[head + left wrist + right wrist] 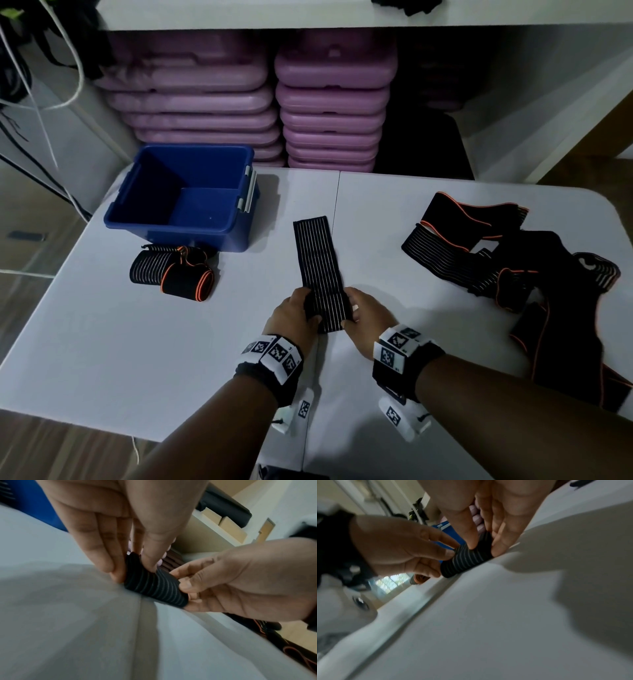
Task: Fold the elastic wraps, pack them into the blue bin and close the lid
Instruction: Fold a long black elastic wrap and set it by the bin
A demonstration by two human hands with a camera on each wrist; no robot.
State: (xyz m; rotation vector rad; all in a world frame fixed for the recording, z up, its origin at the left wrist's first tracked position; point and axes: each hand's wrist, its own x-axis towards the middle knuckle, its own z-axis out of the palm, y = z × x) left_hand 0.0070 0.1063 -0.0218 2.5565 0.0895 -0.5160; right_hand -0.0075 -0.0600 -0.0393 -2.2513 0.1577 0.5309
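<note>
Your left hand (295, 312) and right hand (365, 314) both pinch the near end of the striped wrap (318, 260), thumbs on top and fingers tucked under its side edges, so the first fold or turn stays square; which of the two you are starting cannot be told. The rest of the strip runs straight away from your hands, flat on the surface (137, 342), which keeps it from twisting as you work forward. The blue bin (185, 198) sits open, with nothing in it, ahead and to the left of your left hand, no lid in view. Two finished rolls (171, 272) lie between that hand and the bin, touching each other. The unfolded pile (513, 260) lies off to your right, well apart, reaching the surface's right edge. Open surface lies on both sides of the strip for moving.
</note>
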